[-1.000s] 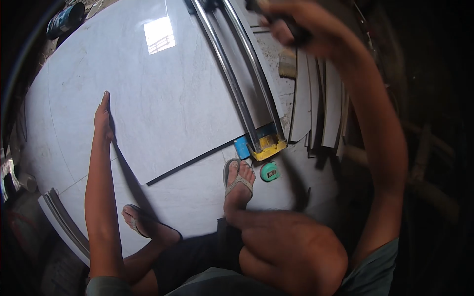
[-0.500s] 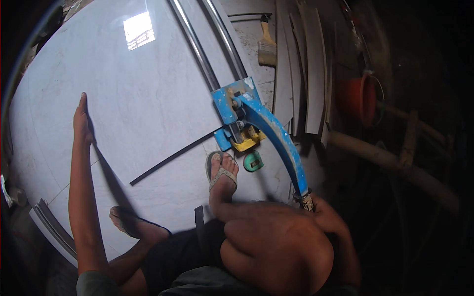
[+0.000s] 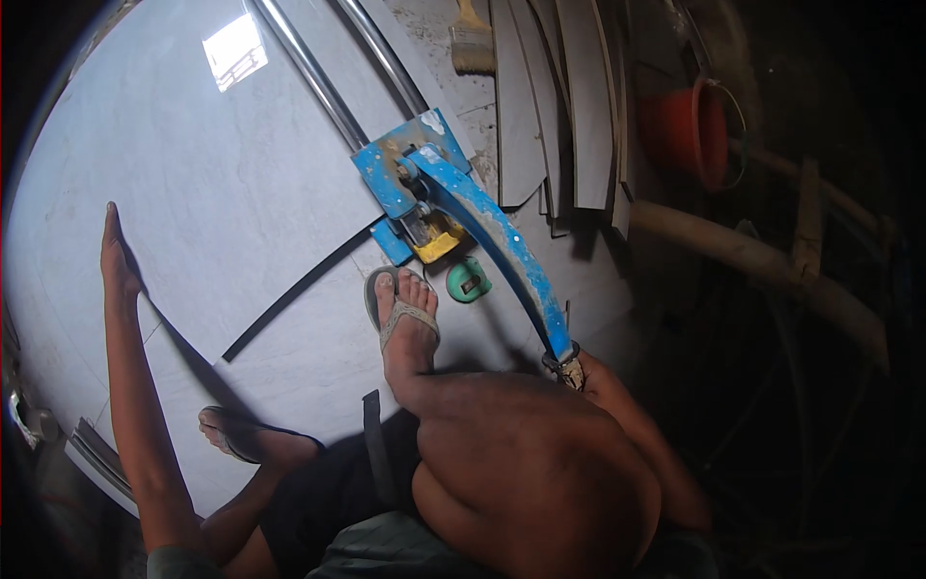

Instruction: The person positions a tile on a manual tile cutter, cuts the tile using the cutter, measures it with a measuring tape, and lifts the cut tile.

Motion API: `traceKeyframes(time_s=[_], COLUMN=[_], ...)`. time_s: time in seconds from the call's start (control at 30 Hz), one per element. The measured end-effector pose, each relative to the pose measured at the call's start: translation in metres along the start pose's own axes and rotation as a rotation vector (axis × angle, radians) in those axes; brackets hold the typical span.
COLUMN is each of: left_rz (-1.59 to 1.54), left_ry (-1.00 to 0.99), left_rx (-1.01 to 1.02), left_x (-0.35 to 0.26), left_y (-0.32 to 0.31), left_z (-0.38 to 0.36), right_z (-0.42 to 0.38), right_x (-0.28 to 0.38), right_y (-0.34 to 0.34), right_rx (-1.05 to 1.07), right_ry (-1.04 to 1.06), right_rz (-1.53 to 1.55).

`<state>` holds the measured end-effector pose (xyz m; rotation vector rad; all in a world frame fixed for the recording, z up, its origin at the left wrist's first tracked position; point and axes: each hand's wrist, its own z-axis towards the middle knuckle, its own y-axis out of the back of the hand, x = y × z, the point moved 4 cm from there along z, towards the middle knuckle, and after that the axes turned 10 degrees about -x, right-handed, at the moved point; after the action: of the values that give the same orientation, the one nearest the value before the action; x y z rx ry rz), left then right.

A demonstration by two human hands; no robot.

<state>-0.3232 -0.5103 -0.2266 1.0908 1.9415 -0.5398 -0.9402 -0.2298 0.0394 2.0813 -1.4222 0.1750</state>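
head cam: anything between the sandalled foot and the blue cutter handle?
Yes, head view: a green tape measure lies on the floor between the foot and the blue handle.

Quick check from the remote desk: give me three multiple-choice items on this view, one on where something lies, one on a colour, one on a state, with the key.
1. Where does the tape measure lie?
A. Beside the sandalled foot, below the cutter's near end
B. On the bucket
C. Under the left hand

2. What colour is the cutter handle?
A. Red
B. Blue
C. White

3. How does the left hand stand?
A. Closed round a brush
B. Raised in the air
C. Flat on the tile

Key: 1 A, the green case sits on the floor right of the toes. 2 B, its long curved lever is blue. 3 C, the palm lies open on the large tile.
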Motion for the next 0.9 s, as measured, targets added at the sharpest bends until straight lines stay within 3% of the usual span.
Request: traceKeyframes(time_s=[0.33, 0.43, 0.57, 0.67, 0.73, 0.77, 0.9], left_rz=[0.086, 0.055, 0.058, 0.072, 0.091, 0.104, 0.152], left_ry=[-0.019, 0.019, 0.045, 0.084, 0.137, 0.16, 0.085], left_rx=[-0.058, -0.031, -0.012, -0.029, -0.041, -0.042, -0.057], left_x=[-0.013, -0.009, -0.004, -0.01, -0.012, -0.011, -0.005], left_y=[-0.014, -0.01, 0.0, -0.009, -0.009, -0.008, -0.001], left_z=[-0.021, -0.013, 0.0, -0.013, -0.02, -0.018, -0.008], right_z=[0.007, 0.011, 0.101, 0.19, 0.232, 0.259, 0.315], right_x=[-0.009, 0.028, 0.061, 0.09, 0.113, 0.117, 0.136], right_y=[-0.002, 0.014, 0.039, 0.019, -0.003, -0.01, -0.033], right_rx=[0.052, 0.238, 0.117, -0.25, -0.408, -0.576, -0.557], right_ry=[0.022, -0.036, 0.229, 0.291, 0.502, 0.759, 0.778], right_rz=[-0.011, 0.064, 0.116, -0.193, -0.215, -0.293, -0.208])
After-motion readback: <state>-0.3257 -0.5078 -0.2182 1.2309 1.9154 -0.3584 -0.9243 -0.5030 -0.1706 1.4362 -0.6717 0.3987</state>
